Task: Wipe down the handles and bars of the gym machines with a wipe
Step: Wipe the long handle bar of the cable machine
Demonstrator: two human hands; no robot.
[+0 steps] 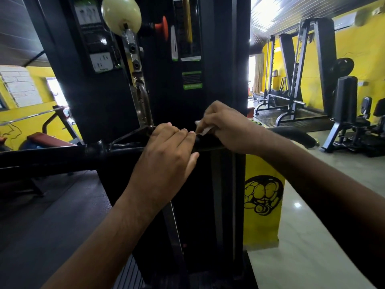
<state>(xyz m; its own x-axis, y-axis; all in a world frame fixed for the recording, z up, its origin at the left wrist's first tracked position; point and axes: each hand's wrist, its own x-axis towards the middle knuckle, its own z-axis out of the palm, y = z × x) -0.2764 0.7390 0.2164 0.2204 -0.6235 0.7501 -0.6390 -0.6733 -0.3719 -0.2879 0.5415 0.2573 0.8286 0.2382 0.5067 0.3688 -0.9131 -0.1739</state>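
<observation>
Two hands share one job at the middle of the pulldown bar (pixel 62 157), which hangs level across the front of the black weight tower (pixel 208 97) from a metal link (pixel 142 97) under a cream ball (pixel 120 14). The left hand (pixel 168 147) lies over the bar just right of that link, fingers curled across the top and thumb showing beneath, so it grips the bar. My reading is that it serves as an anchor, since a bar hung from a single point would swing and twist away under any rubbing. The right hand (pixel 225 126) sits just beside it, fingertips nearly touching the left's. It pinches a crumpled white wipe (pixel 205 129) down against the top of the bar, with only a corner and an edge peeping out from under the fingers (how much of the bar it wraps cannot be seen). Bunching the wipe probably gives a firmer pad to press with. Starting beside the steadying hand makes sense: from here the wipe could run outward along the right half toward the rubber grip (pixel 295 134) at the far end, likely the part most handled. The left half of the bar, scuffed and bare, has no wipe near it, and I judge it is yet to be done
</observation>
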